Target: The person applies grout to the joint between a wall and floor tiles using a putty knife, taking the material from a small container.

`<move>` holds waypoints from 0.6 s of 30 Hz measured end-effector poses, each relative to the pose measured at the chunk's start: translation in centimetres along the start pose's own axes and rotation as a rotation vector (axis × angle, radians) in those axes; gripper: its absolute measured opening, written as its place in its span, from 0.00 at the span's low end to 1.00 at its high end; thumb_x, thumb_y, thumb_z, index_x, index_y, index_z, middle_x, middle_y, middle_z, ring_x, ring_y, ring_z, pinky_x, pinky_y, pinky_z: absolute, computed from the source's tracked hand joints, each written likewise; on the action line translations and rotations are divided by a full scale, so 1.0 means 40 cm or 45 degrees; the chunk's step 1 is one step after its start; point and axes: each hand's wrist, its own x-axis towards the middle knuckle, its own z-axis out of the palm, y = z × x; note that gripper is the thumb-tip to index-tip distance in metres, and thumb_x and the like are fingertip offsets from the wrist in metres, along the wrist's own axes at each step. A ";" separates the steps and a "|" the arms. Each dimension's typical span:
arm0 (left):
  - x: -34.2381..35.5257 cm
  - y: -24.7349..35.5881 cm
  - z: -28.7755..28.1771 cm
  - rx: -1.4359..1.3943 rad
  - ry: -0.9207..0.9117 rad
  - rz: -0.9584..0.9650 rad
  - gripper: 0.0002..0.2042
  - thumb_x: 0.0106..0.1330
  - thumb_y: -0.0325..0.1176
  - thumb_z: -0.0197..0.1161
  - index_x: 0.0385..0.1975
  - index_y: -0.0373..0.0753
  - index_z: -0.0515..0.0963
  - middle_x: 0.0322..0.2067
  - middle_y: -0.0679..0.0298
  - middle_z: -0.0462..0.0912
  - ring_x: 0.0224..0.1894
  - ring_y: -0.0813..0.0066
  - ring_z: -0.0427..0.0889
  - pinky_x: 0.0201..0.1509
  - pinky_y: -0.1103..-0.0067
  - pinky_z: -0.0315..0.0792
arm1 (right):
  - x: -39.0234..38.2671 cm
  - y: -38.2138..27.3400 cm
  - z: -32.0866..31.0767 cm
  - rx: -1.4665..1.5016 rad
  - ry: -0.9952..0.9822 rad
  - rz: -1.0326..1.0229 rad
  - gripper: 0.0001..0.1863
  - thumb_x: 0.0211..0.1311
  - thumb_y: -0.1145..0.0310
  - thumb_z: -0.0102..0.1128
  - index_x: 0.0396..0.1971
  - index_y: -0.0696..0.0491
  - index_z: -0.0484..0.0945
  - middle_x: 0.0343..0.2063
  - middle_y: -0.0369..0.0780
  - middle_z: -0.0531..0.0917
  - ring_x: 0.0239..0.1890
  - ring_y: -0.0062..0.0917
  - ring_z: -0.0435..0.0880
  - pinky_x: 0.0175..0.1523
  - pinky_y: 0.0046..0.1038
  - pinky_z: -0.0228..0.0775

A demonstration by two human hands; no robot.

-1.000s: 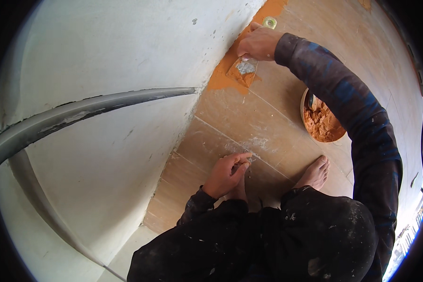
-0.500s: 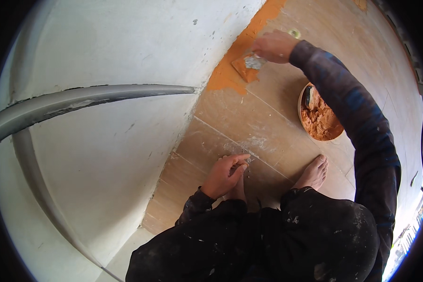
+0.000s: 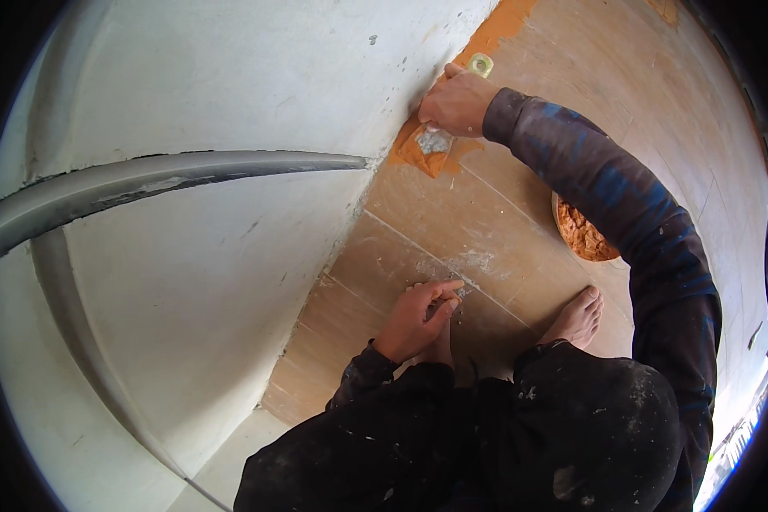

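At the foot of the wall, my right hand (image 3: 457,102) is closed around a putty knife (image 3: 436,142). The knife's pale yellow-green handle end, with a hole, sticks out beyond the hand. Its metal blade is smeared with orange paste and lies over an orange paste strip (image 3: 499,30) on the floor along the wall. My left hand (image 3: 414,320) hovers by my left foot, fingers loosely bent and thumb apart, with nothing visible in it. A round tub of orange paste (image 3: 582,232) stands on the floor, partly hidden beneath my right forearm.
The white wall (image 3: 230,85) rises on the left, with a grey channel (image 3: 188,171) running across it. Brownish plank-like tiles (image 3: 418,230) cover the floor, with whitish dust smears. My bare right foot (image 3: 576,317) rests below the tub.
My right hand has moved left to the wall with the putty knife, whose blade has shifted down-left over the paste. My forearm now covers more of the tub. The left hand stays nearly still.
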 end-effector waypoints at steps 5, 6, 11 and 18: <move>0.006 0.010 -0.002 -0.043 -0.008 0.024 0.20 0.72 0.27 0.56 0.63 0.34 0.75 0.48 0.53 0.86 0.52 0.67 0.85 0.60 0.72 0.75 | -0.048 0.077 0.000 0.018 0.268 -0.028 0.07 0.65 0.60 0.62 0.28 0.44 0.84 0.27 0.35 0.86 0.33 0.31 0.84 0.50 0.35 0.62; 0.004 0.010 -0.005 -0.050 -0.009 0.010 0.19 0.72 0.27 0.56 0.63 0.34 0.75 0.48 0.53 0.86 0.52 0.67 0.85 0.60 0.72 0.75 | -0.052 0.092 -0.010 -0.047 0.230 0.040 0.07 0.65 0.60 0.62 0.28 0.44 0.84 0.27 0.35 0.86 0.33 0.31 0.84 0.50 0.35 0.62; 0.001 0.005 -0.006 -0.055 -0.014 -0.007 0.19 0.72 0.27 0.56 0.63 0.34 0.75 0.47 0.53 0.86 0.52 0.67 0.85 0.60 0.73 0.75 | -0.025 0.085 -0.006 -0.141 0.227 0.088 0.07 0.65 0.59 0.63 0.30 0.45 0.84 0.26 0.35 0.86 0.32 0.31 0.84 0.51 0.34 0.63; 0.008 0.009 -0.006 -0.094 -0.008 -0.011 0.19 0.72 0.27 0.56 0.62 0.33 0.75 0.47 0.53 0.87 0.51 0.68 0.85 0.59 0.72 0.75 | -0.021 0.070 -0.023 -0.321 0.238 -0.047 0.08 0.64 0.58 0.65 0.28 0.44 0.83 0.24 0.36 0.85 0.29 0.30 0.85 0.52 0.35 0.63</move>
